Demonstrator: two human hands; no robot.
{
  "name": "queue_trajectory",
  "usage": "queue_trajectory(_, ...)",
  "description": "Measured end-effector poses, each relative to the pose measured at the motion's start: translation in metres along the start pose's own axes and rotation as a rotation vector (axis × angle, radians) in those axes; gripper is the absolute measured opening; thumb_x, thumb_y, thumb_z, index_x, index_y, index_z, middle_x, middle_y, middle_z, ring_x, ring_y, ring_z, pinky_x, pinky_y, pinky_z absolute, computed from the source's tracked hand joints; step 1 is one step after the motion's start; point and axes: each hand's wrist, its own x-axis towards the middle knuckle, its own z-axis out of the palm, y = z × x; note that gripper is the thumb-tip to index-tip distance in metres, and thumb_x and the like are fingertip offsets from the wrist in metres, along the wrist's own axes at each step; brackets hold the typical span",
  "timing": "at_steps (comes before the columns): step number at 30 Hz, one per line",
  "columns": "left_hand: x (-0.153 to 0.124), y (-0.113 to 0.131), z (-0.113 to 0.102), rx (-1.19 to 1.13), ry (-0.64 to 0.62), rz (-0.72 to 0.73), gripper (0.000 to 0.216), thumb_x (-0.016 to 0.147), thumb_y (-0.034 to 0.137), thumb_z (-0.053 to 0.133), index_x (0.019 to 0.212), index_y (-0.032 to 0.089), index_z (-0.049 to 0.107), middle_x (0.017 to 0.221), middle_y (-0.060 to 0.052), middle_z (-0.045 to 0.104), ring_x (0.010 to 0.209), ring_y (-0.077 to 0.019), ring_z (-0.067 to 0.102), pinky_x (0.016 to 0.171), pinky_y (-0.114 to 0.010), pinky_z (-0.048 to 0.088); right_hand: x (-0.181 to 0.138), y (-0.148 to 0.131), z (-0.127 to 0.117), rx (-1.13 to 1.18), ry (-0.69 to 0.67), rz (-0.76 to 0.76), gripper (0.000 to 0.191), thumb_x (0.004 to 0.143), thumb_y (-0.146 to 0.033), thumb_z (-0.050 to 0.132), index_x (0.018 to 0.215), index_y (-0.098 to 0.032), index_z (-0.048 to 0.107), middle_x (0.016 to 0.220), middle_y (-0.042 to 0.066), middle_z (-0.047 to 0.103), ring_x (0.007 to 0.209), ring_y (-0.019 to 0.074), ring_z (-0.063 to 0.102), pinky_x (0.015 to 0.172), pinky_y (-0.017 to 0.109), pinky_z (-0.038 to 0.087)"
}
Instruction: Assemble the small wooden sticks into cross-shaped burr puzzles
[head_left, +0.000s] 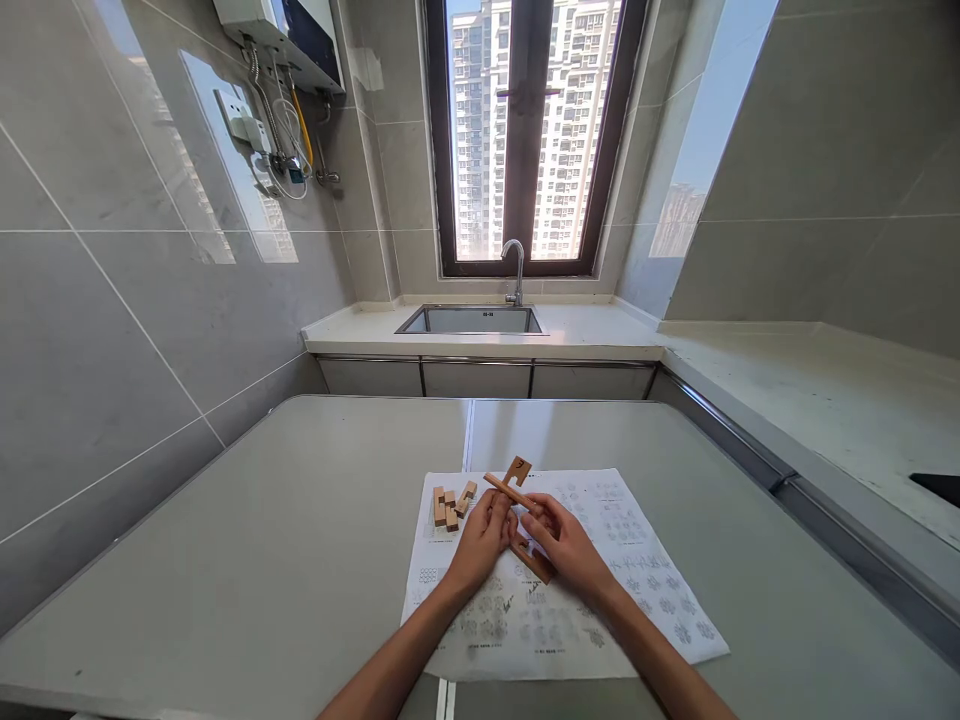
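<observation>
Hands [574,550] holding wooden pieces [507,489], sink [465,320] beyond

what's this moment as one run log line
left hand, right hand: holding wooden pieces | below: printed paper on table | paper's left side: small blocks

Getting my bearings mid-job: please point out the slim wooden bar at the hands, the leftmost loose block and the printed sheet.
Slim wooden bar [510,490]: head view, middle of its length.
Leftmost loose block [439,511]: head view, its facing side.
Printed sheet [626,565]: head view, its right half.
</observation>
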Motion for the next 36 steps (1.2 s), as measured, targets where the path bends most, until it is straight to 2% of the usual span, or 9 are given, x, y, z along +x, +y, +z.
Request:
queue_trajectory(4,0.005,-0.003,-0.005,-0.031,0.114,0.015,0.046,0.095,0.064,0.054,0.097,0.018,0.055,0.072,0.005,0.056,0.043,-0.0038,0.036,0.043,-0.02,0.026,-0.005,-0.002,0.001,-0.458,-0.036,-0.175,0.017,0.088,-0.038,0.07,0.095,-0.023,0.063,0.086,0.002,0.061,0.078,0.0206,0.056,0.072,0.033,0.045)
queue_trajectory(7,0.007,-0.006,-0.008,-0.038,0.126,0.006,0.046,0.094,0.063,0.056,0.1,0.017,0.058,0.082,0.002,0.061,0.043,-0.0032,0.043,0.04,-0.019,0.029,-0.008,0.002,0.004,-0.666,-0.074,-0.277,0.02,0.082,-0.028,0.073,0.098,-0.023,0.062,0.098,0.005,0.063,0.088,0.0238,0.059,0.078,0.036,0.047)
queue_trajectory(9,0.007,-0.006,-0.009,-0.046,0.118,0.004,0.047,0.093,0.063,0.057,0.1,0.017,0.059,0.085,0.001,0.063,0.043,-0.0033,0.045,0.04,-0.018,0.03,-0.007,0.007,0.004,-0.734,-0.074,-0.298,0.021,0.083,-0.026,0.071,0.102,-0.023,0.061,0.1,0.006,0.063,0.089,0.0245,0.059,0.079,0.036,0.047)
queue_trajectory(12,0.007,-0.006,-0.008,-0.057,0.098,0.009,0.046,0.093,0.062,0.059,0.102,0.016,0.061,0.091,-0.002,0.066,0.043,-0.0033,0.047,0.04,-0.019,0.032,-0.006,0.014,0.003,-0.784,-0.037,-0.293,0.017,0.088,-0.027,0.066,0.103,-0.022,0.059,0.098,0.007,0.063,0.087,0.0245,0.06,0.076,0.036,0.047)
queue_trajectory(15,0.006,-0.003,-0.007,-0.052,0.09,0.0,0.045,0.092,0.059,0.063,0.101,0.015,0.064,0.097,-0.005,0.068,0.046,-0.004,0.051,0.041,-0.02,0.034,-0.005,0.017,0.001,-0.821,-0.026,-0.277,0.011,0.091,-0.03,0.065,0.094,-0.022,0.058,0.092,0.006,0.063,0.084,0.0237,0.06,0.074,0.035,0.046)
queue_trajectory(20,0.004,0.003,-0.007,-0.018,0.102,-0.024,0.046,0.089,0.058,0.068,0.1,0.013,0.071,0.105,-0.01,0.072,0.049,-0.006,0.054,0.043,-0.021,0.037,-0.006,0.013,0.002,-0.863,-0.026,-0.264,0.017,0.09,-0.035,0.066,0.085,-0.023,0.056,0.08,0.002,0.061,0.076,0.0217,0.059,0.069,0.032,0.043)
queue_trajectory(30,0.002,0.008,-0.008,-0.029,0.097,-0.041,0.045,0.086,0.058,0.071,0.097,0.014,0.074,0.107,-0.012,0.074,0.053,-0.008,0.056,0.048,-0.023,0.038,-0.006,0.013,0.002,-0.883,-0.002,-0.29,0.018,0.092,-0.038,0.064,0.085,-0.023,0.06,0.073,0.0,0.062,0.068,0.019,0.06,0.063,0.029,0.039)
queue_trajectory(36,0.003,0.008,-0.009,-0.048,0.095,-0.029,0.048,0.087,0.058,0.071,0.106,0.013,0.073,0.109,-0.013,0.073,0.054,-0.0079,0.054,0.049,-0.023,0.038,-0.003,0.02,-0.002,-0.79,0.094,-0.26,0.024,0.096,-0.046,0.06,0.092,-0.023,0.06,0.076,0.0,0.064,0.062,0.0177,0.06,0.062,0.029,0.039)
